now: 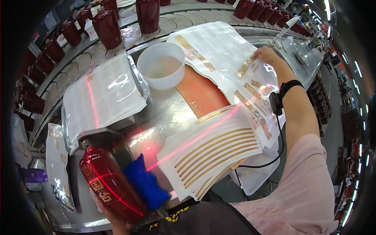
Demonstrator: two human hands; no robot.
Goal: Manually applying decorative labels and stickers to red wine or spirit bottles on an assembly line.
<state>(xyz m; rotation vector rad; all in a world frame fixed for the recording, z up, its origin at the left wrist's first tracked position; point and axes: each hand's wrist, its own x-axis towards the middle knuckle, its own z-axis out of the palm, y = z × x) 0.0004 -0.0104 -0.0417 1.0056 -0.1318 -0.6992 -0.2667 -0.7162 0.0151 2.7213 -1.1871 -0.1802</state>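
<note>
At the counter's (162, 107) near left, the left hand (118, 224) is gripping the red bottle (111, 182), neck slanting away leftward; far right, the right hand (268, 55) is touching the decal sheet (229, 49), pinch unclear.

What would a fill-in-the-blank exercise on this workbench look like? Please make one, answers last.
The left hand holds a bottle whose main colour is ____.
Beside that bottle lies a cloth coloured ____.
The right hand touches a sheet bearing ____-coloured labels.
The round white tub is to the ____ of that hand.
Missing words: red; blue; gold; left.
</note>
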